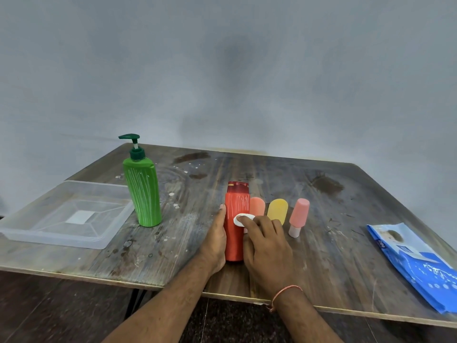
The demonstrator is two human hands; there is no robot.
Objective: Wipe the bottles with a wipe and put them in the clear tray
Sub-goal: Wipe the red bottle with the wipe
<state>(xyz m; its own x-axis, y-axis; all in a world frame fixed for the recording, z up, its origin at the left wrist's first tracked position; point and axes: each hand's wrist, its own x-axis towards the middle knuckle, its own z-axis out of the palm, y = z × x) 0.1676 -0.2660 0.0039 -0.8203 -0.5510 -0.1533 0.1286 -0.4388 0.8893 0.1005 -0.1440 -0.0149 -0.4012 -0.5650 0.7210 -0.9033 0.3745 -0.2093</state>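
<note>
Brightness: moderate and even, no harsh highlights.
Shadows: soft dark smudge on the wall (232,58) at upper centre; faint shade beneath the green pump bottle (143,191).
Glare: pale sheen across the table (321,219) near its far edge.
Distortion: wide-angle bending, table edges bow toward the frame's lower corners.
Sharpness: centre fairly crisp; clear tray (32,233) and blue wipe packet (418,266) softer at the sides.

head view | worn high, faces forward and down | close over table (321,194) (single view only)
</note>
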